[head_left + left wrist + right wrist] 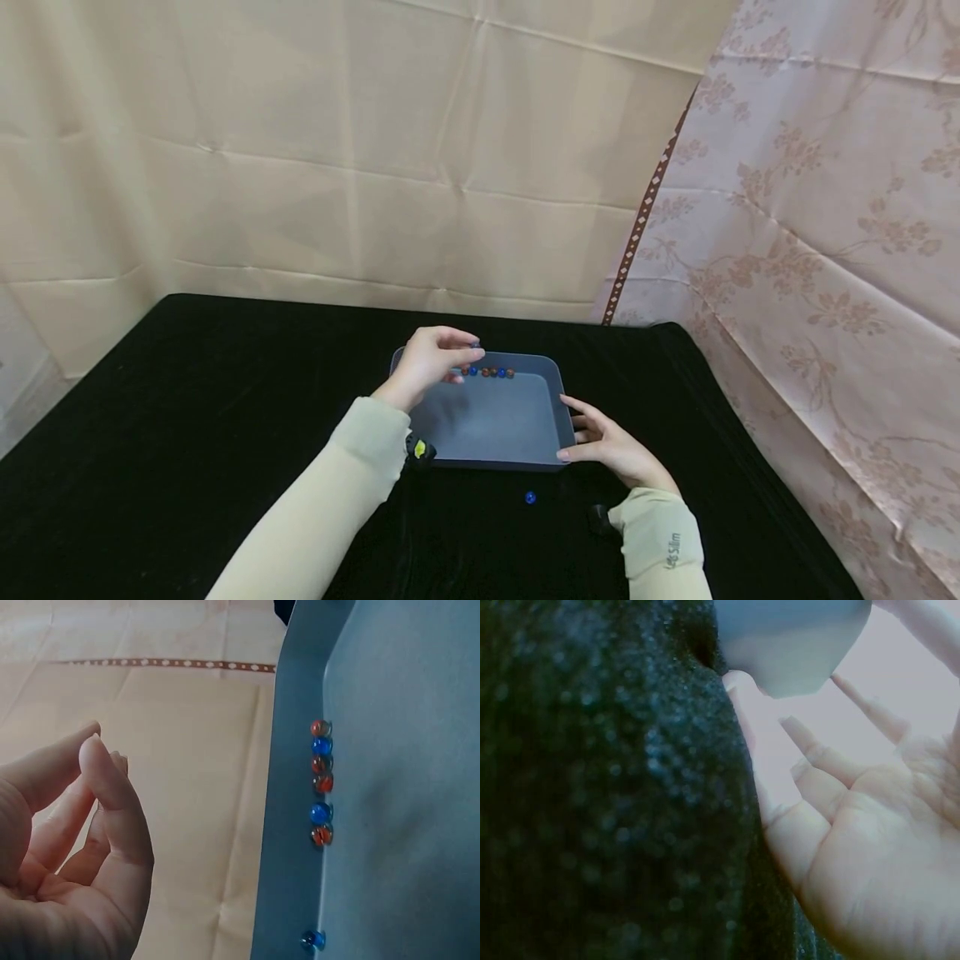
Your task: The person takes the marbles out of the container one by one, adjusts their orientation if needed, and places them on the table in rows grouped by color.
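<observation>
My left hand [429, 360] is over the far left part of a grey-blue rectangular tray [555, 392]. Its thumb and finger pinch a blue marble [475, 343], which the fingers cover in the left wrist view. Below it, orange-brown marbles [321, 836] and blue marbles [321, 814] line the tray's far wall, with one more blue marble [313, 940] apart from the row. My right hand [611, 446] rests at the tray's right side, fingers spread, thumb at the near corner and a fingertip at the rim. In the right wrist view the tray's corner shows between thumb and fingers.
A lone blue marble [530, 497] lies on the black cloth [225, 433] in front of the tray. Beyond the table hangs a cream curtain [300, 167], and a flowered curtain [825, 250] hangs along the right.
</observation>
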### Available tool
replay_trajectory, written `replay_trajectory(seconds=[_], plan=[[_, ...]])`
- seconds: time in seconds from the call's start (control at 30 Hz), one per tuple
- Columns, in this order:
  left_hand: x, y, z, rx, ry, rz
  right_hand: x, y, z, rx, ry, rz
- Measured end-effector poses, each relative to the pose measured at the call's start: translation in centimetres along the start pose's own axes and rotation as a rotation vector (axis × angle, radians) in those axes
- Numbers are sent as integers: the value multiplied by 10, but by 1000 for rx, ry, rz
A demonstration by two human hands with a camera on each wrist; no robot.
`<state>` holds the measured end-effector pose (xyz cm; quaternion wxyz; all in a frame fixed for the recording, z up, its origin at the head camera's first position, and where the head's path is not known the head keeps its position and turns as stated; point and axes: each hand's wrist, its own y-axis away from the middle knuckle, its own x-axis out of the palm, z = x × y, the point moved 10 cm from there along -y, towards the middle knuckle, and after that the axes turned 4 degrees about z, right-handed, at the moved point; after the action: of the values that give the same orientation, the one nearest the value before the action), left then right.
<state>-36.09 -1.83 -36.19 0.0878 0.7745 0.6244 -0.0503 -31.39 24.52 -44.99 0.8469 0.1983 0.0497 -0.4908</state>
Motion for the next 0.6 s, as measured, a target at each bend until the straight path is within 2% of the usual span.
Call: replay_trajectory(seconds=[0.33,0.6], plan=[[17,11,-10,63,-41,37,0,-1,0,-2,-4,3],[26,20,-9,62,-53,53,1,0,0,11,-21,5]])
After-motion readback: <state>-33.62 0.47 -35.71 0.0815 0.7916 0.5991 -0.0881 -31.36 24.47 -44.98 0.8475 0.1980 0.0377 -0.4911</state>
